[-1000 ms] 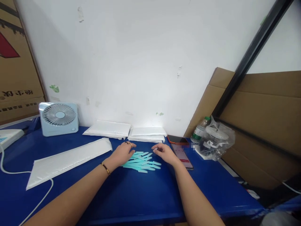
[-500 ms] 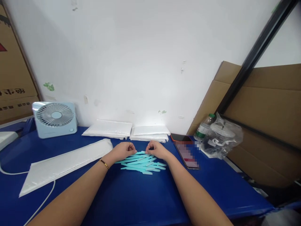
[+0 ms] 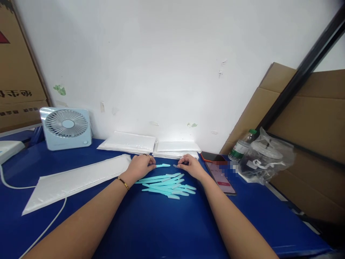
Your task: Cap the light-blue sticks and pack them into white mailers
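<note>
Turquoise sticks (image 3: 165, 184) lie heaped on the counter (image 3: 151, 226) at six o'clock from my hands. My left hand (image 3: 140, 166) pinches one stick (image 3: 163, 165) clear; my right hand's (image 3: 192, 167) fingers seem curled on another, presumably separating singles.

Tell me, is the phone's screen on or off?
On. The phone lies flat on the blue table beside the right hand, and its screen glows light with a red bar.

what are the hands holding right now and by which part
The left hand pinches one teal stick by its left end. The right hand pinches something small, too hidden to identify.
</note>
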`<state>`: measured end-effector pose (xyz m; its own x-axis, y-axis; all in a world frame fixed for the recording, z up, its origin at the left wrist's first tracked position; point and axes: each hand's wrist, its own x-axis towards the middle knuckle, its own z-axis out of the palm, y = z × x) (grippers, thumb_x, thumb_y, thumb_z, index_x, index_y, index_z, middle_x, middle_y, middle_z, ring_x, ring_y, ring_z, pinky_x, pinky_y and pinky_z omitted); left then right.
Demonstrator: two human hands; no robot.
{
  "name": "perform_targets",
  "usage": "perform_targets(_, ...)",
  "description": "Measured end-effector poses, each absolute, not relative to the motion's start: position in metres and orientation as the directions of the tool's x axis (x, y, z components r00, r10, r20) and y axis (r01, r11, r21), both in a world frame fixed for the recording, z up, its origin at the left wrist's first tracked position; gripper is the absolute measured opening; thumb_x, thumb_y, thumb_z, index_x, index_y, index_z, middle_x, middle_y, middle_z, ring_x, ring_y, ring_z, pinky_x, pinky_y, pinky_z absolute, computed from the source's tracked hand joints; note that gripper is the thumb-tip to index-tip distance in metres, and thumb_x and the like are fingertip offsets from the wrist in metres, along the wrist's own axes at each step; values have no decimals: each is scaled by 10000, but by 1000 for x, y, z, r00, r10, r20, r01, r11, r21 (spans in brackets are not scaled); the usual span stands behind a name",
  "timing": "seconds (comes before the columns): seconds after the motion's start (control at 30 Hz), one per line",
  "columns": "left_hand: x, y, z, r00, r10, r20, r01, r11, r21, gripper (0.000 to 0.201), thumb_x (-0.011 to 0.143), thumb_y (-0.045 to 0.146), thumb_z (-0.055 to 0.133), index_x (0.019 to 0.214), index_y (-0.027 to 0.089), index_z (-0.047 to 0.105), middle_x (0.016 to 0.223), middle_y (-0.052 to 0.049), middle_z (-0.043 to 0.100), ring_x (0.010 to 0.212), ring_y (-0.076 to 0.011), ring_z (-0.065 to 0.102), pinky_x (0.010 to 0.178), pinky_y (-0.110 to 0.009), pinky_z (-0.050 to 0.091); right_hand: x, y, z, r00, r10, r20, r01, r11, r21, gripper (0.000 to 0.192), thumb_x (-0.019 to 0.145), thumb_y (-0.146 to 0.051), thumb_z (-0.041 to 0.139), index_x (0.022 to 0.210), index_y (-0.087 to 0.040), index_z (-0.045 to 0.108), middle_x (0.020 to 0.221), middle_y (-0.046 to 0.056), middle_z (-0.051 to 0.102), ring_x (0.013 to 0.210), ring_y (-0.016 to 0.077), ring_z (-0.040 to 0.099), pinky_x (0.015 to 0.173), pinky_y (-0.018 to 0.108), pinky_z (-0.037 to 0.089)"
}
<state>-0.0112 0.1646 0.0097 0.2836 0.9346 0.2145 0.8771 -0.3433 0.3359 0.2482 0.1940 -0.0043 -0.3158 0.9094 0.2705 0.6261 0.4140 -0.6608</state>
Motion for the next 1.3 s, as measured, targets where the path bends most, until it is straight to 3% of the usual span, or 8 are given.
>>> perform_targets(0.13,-7,157,16,374,910,179,831,-414,372,316,735,513,520,832,239,646,866,-9,641,820,-170,587,681,-263,373,242,183,3,-442,860,255,614,498,-613,204,706,-404,668,770,-213,699,903,27,499,818,155,502,719,265,404)
perform_targets(0.3,-3,153,16,442,895,57,819,-429,381,244,717,451,550,750,235,659,761,13,658,706,-138,584,621,-231,360,229,174,5,-563,813,147,605,527,-597,206,645,-402,721,730,-215,707,953,32,496,907,182,506,772,271,403)
perform_targets(0.63,-7,164,12,352,909,221,867,-406,290,206,779,350,518,691,225,656,773,-5,666,816,-178,583,753,-292,339,247,187,2,-394,892,222,537,419,-732,256,685,-410,675,674,-157,638,892,23,504,762,132,510,680,248,410)
perform_targets(0.8,-2,162,12,380,891,248,850,-442,287,207,778,382,525,749,234,666,816,-11,661,842,-183,570,781,-311,337,237,182,4,-460,850,256,550,499,-670,236,701,-435,669,783,-215,697,911,20,496,830,150,510,712,253,409)
perform_targets(0.9,-1,163,11,382,885,266,849,-450,277,206,778,383,529,746,234,668,819,-12,659,862,-192,564,797,-323,331,235,183,2,-501,824,265,570,544,-616,182,708,-399,675,735,-222,707,909,17,492,873,161,502,768,263,398)
perform_targets(1.1,-4,165,11,298,919,259,868,-374,328,216,763,414,540,769,237,664,823,-4,644,834,-178,568,789,-304,345,254,191,2,-363,893,266,669,449,-592,177,689,-377,689,745,-210,709,883,18,487,804,155,504,755,275,393)
perform_targets(1.3,-3,160,12,453,864,221,811,-502,300,243,685,484,614,782,270,676,868,-2,616,854,-189,560,785,-307,342,256,179,10,-485,862,148,672,476,-568,204,614,-398,733,700,-215,708,895,18,515,818,171,511,761,286,387)
